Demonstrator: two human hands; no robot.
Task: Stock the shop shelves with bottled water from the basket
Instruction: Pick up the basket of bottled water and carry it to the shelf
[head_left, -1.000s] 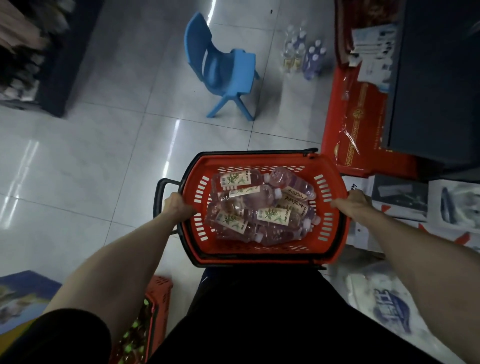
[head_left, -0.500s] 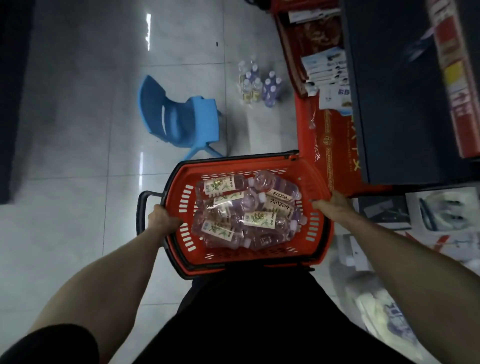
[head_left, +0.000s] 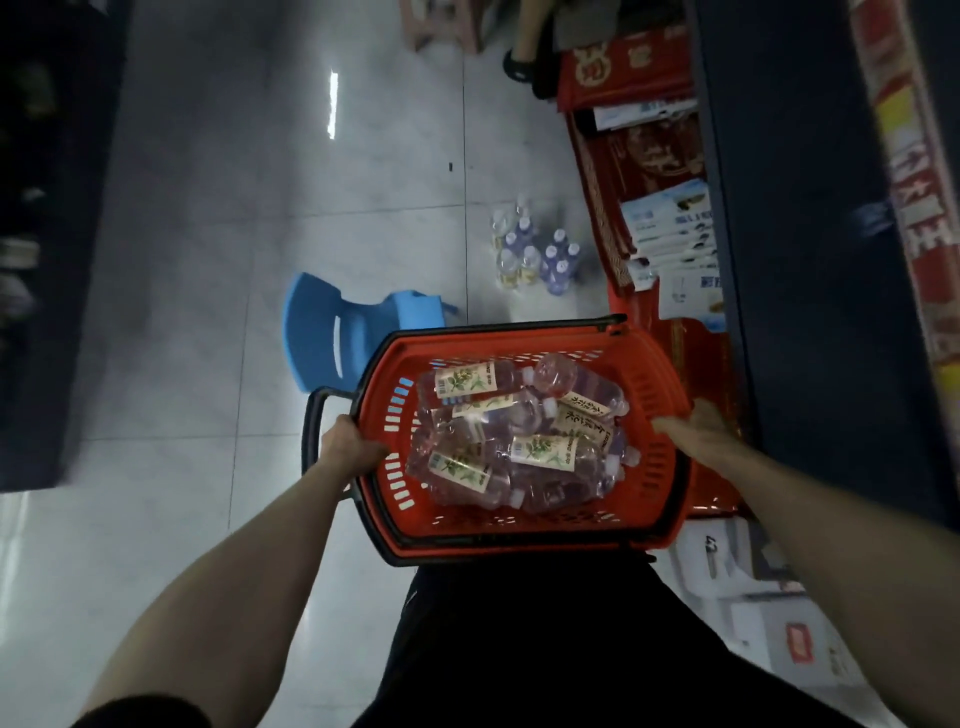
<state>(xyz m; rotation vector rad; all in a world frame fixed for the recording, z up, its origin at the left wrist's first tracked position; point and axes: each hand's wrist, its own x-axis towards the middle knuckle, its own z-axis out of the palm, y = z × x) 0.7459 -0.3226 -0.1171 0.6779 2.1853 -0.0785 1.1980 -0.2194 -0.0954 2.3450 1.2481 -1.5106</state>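
Entry: basket (head_left: 493, 340), red, lower centre of frame, carried in front of the body above the tiled floor (head_left: 234, 218).
Contents: bottles (head_left: 519, 447), clear, labelled, heaped on their sides inside the basket; none shelved yet.
Left grip (head_left: 348, 447): fingers curled over the left rim, just beside the black handle (head_left: 311, 431).
Right grip (head_left: 696, 431): clasped over the right rim, fingertips reaching inside, outline blurred.
Step, by judgement: hauling the load toward the shelf (head_left: 805, 260), the dark unit along the right of frame.
Next move, likely: setting the basket down or steadying it with 1 grip, then lifting 1 bottle with the other and standing it upright.
Nearby: blue chair (head_left: 332, 338) just beyond the basket; floor bottles (head_left: 535, 254) centre right.
Unclear: shelf boards hidden from this angle; goods at right edge smeared; lower bottles buried, count unknowable; label text unreadable; upper left of frame too dark.
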